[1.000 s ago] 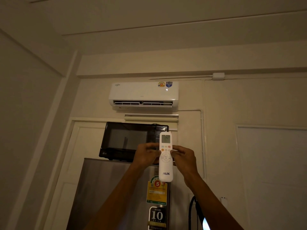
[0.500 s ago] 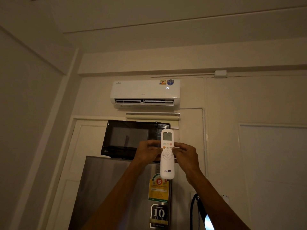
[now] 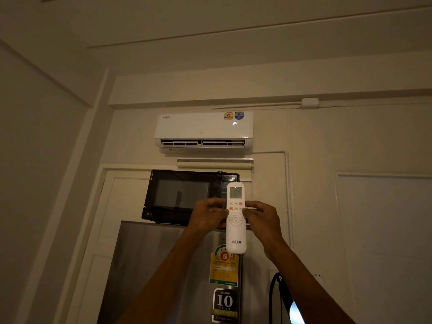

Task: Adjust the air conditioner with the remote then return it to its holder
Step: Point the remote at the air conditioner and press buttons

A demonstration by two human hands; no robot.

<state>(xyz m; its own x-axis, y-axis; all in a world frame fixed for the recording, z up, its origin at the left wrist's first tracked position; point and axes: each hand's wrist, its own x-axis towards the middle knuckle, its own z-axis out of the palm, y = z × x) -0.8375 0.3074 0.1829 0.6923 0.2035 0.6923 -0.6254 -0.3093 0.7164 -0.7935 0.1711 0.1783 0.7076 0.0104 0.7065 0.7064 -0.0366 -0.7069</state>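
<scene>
The room is dim, with cream walls and a ceiling beam crossing the upper part of the frame. High at the centre, the white air conditioner (image 3: 203, 132) is fixed to the wall, its lower flap open and a small lit "24" glowing near its right end below two stickers. A thin pipe (image 3: 287, 183) runs from its right side down the wall, and a small white box (image 3: 309, 103) sits on a cable line at the upper right. Just under the unit is a rolled-up blind (image 3: 215, 164), and below that a black microwave (image 3: 184, 197) stands on top of a grey fridge (image 3: 163, 265), which carries a yellow label (image 3: 224, 268) and a "10 year" sticker (image 3: 225, 304) on its right edge. A black cable (image 3: 272, 298) hangs at the lower right. In the middle of the frame, in front of the microwave's right end, the white remote (image 3: 236, 218) is held upright with its screen at the top and the word AUX near the bottom. The left hand (image 3: 208, 216) is curled around its left edge, gripping it. The right hand (image 3: 263, 220) pinches the right edge, with a fingertip (image 3: 244, 209) resting against the small buttons below the screen. Both forearms rise from the bottom of the frame.
</scene>
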